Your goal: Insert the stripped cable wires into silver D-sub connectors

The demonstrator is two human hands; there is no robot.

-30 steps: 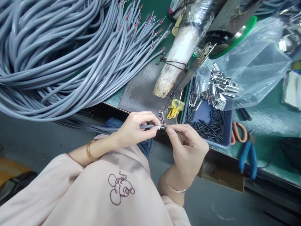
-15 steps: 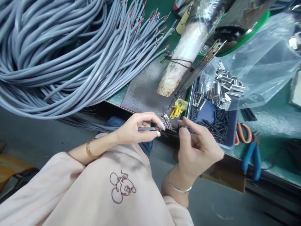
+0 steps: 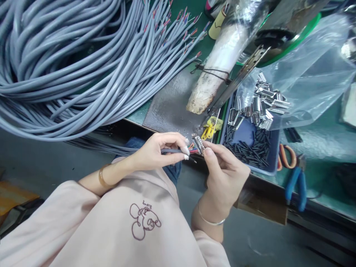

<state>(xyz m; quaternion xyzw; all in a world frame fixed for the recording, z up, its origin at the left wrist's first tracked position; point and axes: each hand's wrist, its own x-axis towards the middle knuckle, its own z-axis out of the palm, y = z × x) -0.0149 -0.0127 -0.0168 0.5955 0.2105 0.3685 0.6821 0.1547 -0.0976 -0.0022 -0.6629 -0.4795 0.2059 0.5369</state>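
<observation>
My left hand (image 3: 160, 152) pinches the end of a grey cable (image 3: 171, 151) just in front of the bench edge; coloured wire ends stick out past its fingertips. My right hand (image 3: 225, 172) is closed on a small metal connector (image 3: 198, 142) and holds it against those wire ends. The two hands nearly touch. A gold bangle sits on my left wrist and a thin silver one on my right.
A big bundle of grey cables (image 3: 69, 66) covers the bench's left. A blue tray (image 3: 271, 165) holds black sleeves and metal connectors spilling from a clear bag (image 3: 306, 74). Blue-handled pliers (image 3: 297, 185), orange scissors (image 3: 287, 154), a yellow clip (image 3: 210, 128) and a wrapped machine arm (image 3: 217, 74) lie nearby.
My right hand, which had drawn away with its fingers loosened, has come back left and closed on the connector at the wire ends. My left hand has barely moved.
</observation>
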